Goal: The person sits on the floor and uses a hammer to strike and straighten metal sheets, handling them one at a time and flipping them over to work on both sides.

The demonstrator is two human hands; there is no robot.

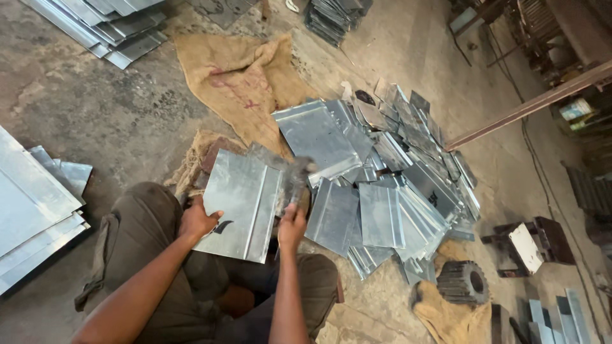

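My left hand (197, 221) grips the near left edge of a folded galvanised metal sheet (239, 204) resting over my lap. My right hand (292, 224) is closed around the handle of a mallet or hammer (297, 175), whose blurred head hangs over the sheet's folded right edge. Just right of the sheet lies a spread pile of similar bent metal pieces (382, 185) on the floor.
Burlap sacking (239, 79) lies beyond the sheet. Stacks of flat sheets sit at the left (32, 210) and top left (108, 25). A rusty bar (529, 105) crosses the upper right; a toothed gear (463, 282) and a small block (526, 247) lie lower right.
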